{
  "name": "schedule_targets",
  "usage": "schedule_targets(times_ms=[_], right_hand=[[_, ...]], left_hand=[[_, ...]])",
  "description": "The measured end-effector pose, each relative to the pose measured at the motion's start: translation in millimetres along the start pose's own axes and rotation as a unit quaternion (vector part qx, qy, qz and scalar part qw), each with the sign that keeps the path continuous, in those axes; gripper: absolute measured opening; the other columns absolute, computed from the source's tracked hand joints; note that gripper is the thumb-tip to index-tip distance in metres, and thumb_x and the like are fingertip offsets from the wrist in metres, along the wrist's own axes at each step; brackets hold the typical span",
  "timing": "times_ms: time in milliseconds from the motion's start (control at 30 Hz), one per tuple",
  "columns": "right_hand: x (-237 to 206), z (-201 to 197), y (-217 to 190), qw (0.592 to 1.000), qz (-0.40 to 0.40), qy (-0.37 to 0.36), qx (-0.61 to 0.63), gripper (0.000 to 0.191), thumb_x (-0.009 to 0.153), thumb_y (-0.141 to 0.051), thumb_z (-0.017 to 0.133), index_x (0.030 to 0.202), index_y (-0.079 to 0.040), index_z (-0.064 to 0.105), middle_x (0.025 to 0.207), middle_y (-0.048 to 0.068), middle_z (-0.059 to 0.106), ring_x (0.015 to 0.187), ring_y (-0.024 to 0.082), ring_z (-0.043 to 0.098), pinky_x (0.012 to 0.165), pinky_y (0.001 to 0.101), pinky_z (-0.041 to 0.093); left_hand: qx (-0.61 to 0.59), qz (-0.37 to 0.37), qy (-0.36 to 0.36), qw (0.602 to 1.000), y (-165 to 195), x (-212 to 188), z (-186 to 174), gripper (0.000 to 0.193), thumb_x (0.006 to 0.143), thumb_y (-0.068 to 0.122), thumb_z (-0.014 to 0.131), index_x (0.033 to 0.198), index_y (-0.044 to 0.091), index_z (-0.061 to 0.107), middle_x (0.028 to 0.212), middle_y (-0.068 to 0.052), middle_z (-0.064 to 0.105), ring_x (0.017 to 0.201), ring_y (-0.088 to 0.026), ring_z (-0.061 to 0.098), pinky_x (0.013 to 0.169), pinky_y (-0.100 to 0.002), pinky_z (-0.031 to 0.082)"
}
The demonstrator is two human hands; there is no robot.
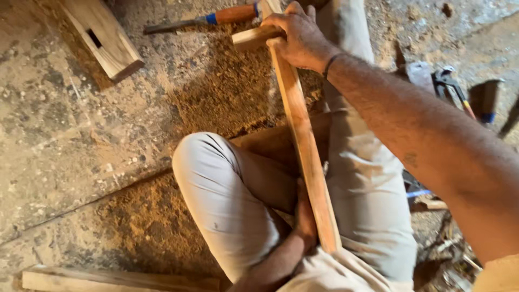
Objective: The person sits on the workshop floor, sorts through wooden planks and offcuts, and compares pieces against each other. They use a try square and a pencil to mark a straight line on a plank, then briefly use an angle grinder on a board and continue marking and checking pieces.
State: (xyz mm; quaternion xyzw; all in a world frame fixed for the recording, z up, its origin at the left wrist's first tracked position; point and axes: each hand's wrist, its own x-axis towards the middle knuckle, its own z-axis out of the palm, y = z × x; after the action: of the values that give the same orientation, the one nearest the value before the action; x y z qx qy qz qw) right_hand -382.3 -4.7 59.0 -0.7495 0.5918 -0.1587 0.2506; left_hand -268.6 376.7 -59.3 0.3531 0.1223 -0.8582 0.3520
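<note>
I sit on a concrete floor with my knees bent. My right hand point(300, 38) is closed around the far end of a long wooden slat point(303, 135), where a short crosspiece point(250, 39) meets it. The slat runs from the top centre down to my lap. My left hand point(304, 219) rests against the near end of the slat, between my legs; its fingers are mostly hidden behind the wood. A chisel point(205, 20) with an orange handle and blue collar lies on the floor just beyond the crosspiece.
A thick wooden block point(102, 38) with a slot lies at the top left. Another wooden strip point(108, 281) lies along the bottom left edge. Pliers point(451, 86) and other tools sit on the floor at the right. Sawdust covers the floor around my legs.
</note>
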Motion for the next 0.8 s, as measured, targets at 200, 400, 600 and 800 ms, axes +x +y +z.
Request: schedule_targets(times_ms=[200, 400, 600, 800], right_hand=[[-217, 6, -72, 1.000, -0.019, -0.014, -0.011, 0.043, 0.094, -0.018, 0.066, 0.137, -0.021, 0.063, 0.133, 0.015, 0.054, 0.134, 0.040, 0.041, 0.118, 0.0630, 0.019], [-278, 1, -115, 0.996, 0.081, -0.028, 0.034, 0.048, 0.088, -0.015, 0.066, 0.135, -0.024, 0.064, 0.129, 0.009, 0.060, 0.133, 0.034, 0.047, 0.121, 0.0634, 0.021], [-22, 13, 0, 0.999, 0.000, 0.017, 0.031, 0.026, 0.098, -0.019, 0.066, 0.123, -0.023, 0.074, 0.124, 0.012, 0.056, 0.117, 0.031, 0.049, 0.108, 0.0526, 0.041], [17, -11, -1, 0.999, -0.027, -0.006, 0.035, 0.039, 0.095, -0.020, 0.068, 0.134, -0.018, 0.065, 0.123, 0.012, 0.056, 0.114, 0.031, 0.048, 0.100, 0.0513, 0.038]], left_hand=[[0.032, -0.014, -0.003, 0.999, -14, 0, -9, 0.064, 0.109, 0.066, 0.036, 0.130, 0.012, 0.065, 0.105, -0.003, 0.067, 0.099, -0.019, 0.065, 0.088, -0.033, 0.056], [0.030, -0.044, 0.056, 0.997, -15, -9, 4, 0.068, 0.103, 0.068, 0.034, 0.131, 0.015, 0.066, 0.108, -0.001, 0.069, 0.101, -0.018, 0.066, 0.090, -0.031, 0.056], [0.043, -0.044, 0.088, 0.994, 4, -4, 9, 0.072, 0.097, 0.069, 0.032, 0.132, 0.018, 0.067, 0.111, 0.000, 0.071, 0.103, -0.016, 0.067, 0.092, -0.030, 0.056], [0.050, -0.028, 0.012, 0.998, 0, -13, 1, 0.068, 0.105, 0.070, 0.035, 0.131, 0.014, 0.064, 0.107, -0.004, 0.067, 0.097, -0.020, 0.065, 0.084, -0.032, 0.057]])
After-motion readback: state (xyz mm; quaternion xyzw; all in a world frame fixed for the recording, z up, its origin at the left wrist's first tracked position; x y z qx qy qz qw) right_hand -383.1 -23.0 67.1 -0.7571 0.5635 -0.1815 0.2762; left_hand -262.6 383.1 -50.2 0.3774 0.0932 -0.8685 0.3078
